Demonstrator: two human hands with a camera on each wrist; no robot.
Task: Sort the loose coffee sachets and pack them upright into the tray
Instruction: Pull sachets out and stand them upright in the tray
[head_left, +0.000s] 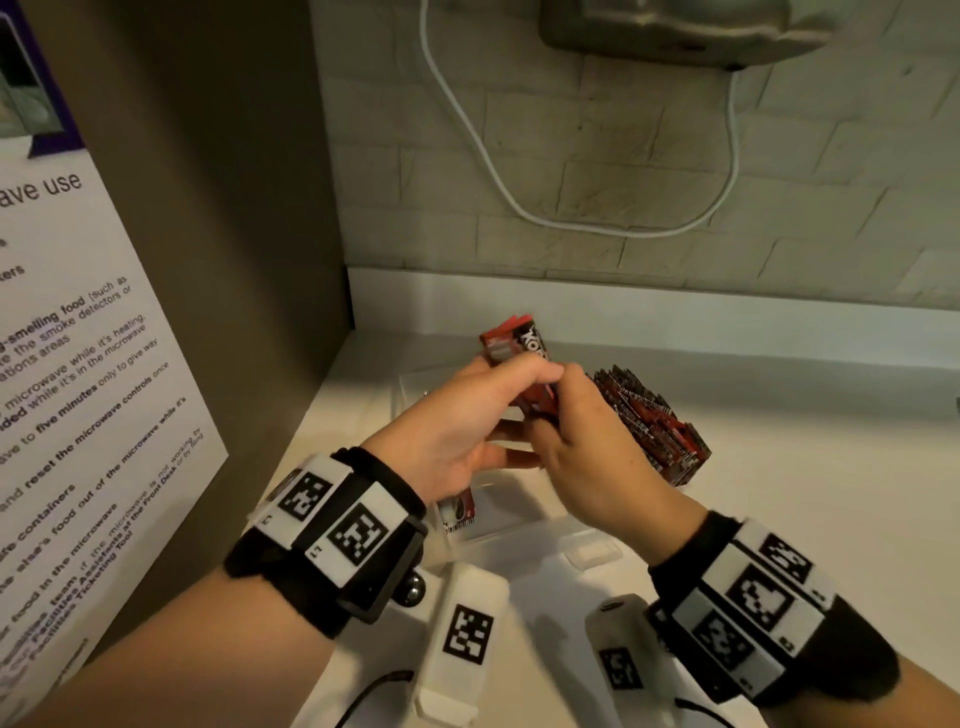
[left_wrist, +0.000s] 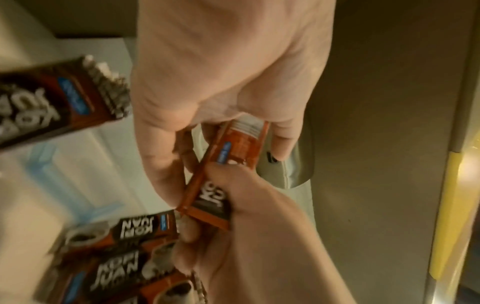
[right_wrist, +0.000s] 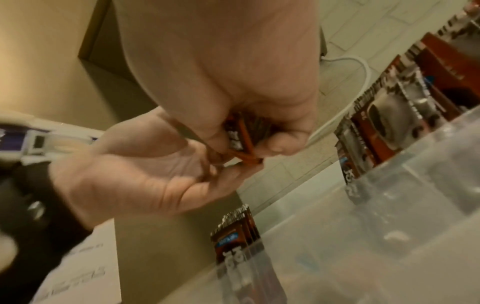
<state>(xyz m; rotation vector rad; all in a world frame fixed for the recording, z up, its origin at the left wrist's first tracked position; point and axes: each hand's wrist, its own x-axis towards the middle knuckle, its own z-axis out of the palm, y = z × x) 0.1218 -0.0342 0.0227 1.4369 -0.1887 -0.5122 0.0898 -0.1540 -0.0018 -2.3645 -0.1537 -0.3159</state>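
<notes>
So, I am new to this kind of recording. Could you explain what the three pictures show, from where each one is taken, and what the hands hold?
There is no machine: a person wears one camera on the head and one on each wrist. The head view looks down at a white counter. The left hand and right hand together hold a small bundle of red coffee sachets. Below them is a clear plastic tray, with a packed row of sachets standing at its right. The wrist views show the same grip from close by.
</notes>
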